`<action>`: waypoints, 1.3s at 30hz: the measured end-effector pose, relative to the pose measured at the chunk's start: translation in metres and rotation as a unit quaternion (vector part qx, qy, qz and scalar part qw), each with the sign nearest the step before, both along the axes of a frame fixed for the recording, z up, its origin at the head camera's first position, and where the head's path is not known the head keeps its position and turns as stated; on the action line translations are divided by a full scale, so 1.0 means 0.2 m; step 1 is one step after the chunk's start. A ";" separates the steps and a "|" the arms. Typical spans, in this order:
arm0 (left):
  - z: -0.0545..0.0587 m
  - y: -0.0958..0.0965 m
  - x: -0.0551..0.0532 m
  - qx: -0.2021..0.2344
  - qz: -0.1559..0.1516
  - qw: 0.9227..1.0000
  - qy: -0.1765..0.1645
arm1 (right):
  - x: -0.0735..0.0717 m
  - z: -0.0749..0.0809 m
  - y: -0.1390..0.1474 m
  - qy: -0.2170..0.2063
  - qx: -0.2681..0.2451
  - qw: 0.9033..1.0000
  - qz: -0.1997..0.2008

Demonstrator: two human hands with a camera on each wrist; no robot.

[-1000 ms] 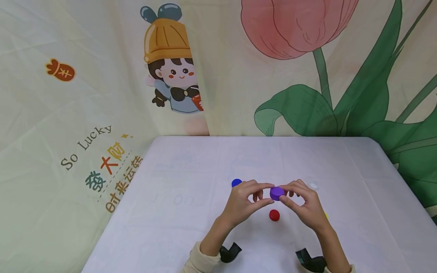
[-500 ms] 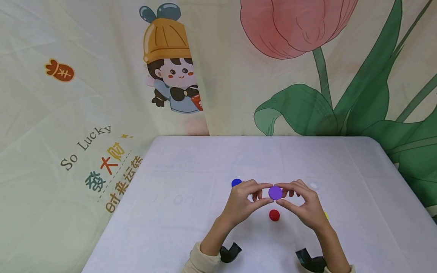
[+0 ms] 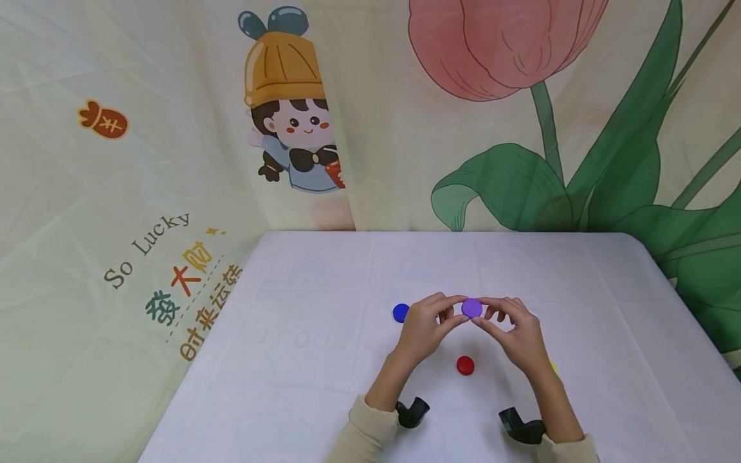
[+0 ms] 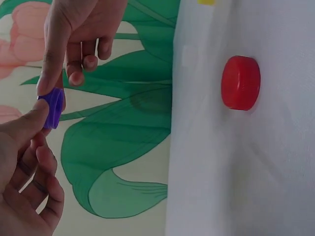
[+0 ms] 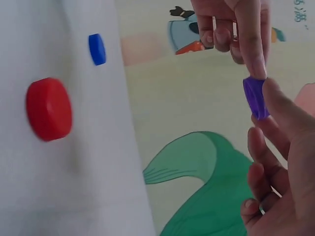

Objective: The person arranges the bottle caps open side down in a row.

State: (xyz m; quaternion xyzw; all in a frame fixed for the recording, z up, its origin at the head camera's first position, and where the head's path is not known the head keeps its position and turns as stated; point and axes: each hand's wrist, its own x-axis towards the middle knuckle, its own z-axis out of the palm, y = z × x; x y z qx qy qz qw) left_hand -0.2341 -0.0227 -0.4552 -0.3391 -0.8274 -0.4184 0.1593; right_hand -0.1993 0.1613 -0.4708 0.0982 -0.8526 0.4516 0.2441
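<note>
A purple bottle cap (image 3: 471, 308) is held up above the table between both hands, its flat face turned to the head camera. My left hand (image 3: 425, 328) pinches its left edge between thumb and forefinger. On the opposite edge, my right hand (image 3: 520, 334) pinches it the same way. The hollow underside of the purple cap (image 4: 55, 110) shows in the left wrist view. Nearer to me, a red bottle cap (image 3: 466, 366) lies on the table between the forearms. A blue bottle cap (image 3: 401, 313) lies just beside the left hand.
A sliver of a yellow thing (image 3: 553, 366) shows past the right wrist, mostly hidden by it. The white-covered table (image 3: 324, 276) ends at a printed curtain (image 3: 382, 161) behind it. Black bands with short projecting pieces (image 3: 413, 413) sit at both wrists.
The purple cap has turned from tilted to face-on, then risen with both hands, away from me. The left hand has also shifted right, uncovering more of the blue cap.
</note>
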 end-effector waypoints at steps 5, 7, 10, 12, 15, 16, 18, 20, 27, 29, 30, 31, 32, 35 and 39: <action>-0.07 0.07 -0.05 -0.064 0.069 0.995 -0.027 | -0.07 -0.09 0.01 -0.034 0.020 0.999 -0.035; -0.10 0.09 -0.07 -0.084 0.095 0.991 -0.046 | -0.10 -0.13 0.01 -0.057 0.028 0.997 -0.037; -0.15 0.12 -0.09 -0.106 0.126 0.984 -0.067 | -0.13 -0.18 0.01 -0.088 0.033 0.995 -0.032; -0.18 0.13 -0.10 -0.116 0.142 0.980 -0.081 | -0.15 -0.21 0.01 -0.106 0.039 0.993 -0.025; -0.22 0.13 -0.11 -0.130 0.162 0.973 -0.097 | -0.18 -0.25 0.01 -0.134 0.046 0.990 -0.012; -0.23 0.14 -0.11 -0.134 0.168 0.971 -0.103 | -0.19 -0.27 0.01 -0.143 0.049 0.988 -0.007; -0.24 0.14 -0.11 -0.139 0.177 0.968 -0.112 | -0.20 -0.29 0.01 -0.158 0.048 0.986 0.001; -0.25 0.14 -0.11 -0.144 0.186 0.964 -0.122 | -0.20 -0.30 0.01 -0.174 0.043 0.984 0.003; -0.29 0.17 -0.12 -0.168 0.207 0.953 -0.144 | -0.21 -0.35 0.00 -0.207 0.036 0.978 -0.004; -0.29 0.17 -0.12 -0.178 0.210 0.950 -0.148 | -0.21 -0.35 -0.01 -0.211 0.038 0.977 -0.005; -0.29 0.17 -0.12 -0.182 0.210 0.949 -0.150 | -0.21 -0.36 -0.01 -0.211 0.039 0.977 -0.004; -0.30 0.17 -0.12 -0.186 0.210 0.948 -0.151 | -0.21 -0.36 -0.01 -0.212 0.042 0.976 -0.006; -0.30 0.17 -0.12 -0.189 0.208 0.947 -0.152 | -0.21 -0.36 -0.01 -0.212 0.045 0.976 -0.007; -0.31 0.17 -0.13 -0.194 0.205 0.947 -0.151 | -0.21 -0.37 -0.01 -0.211 0.054 0.976 -0.010; -0.32 0.18 -0.13 -0.199 0.204 0.947 -0.148 | -0.21 -0.37 -0.01 -0.210 0.061 0.976 -0.012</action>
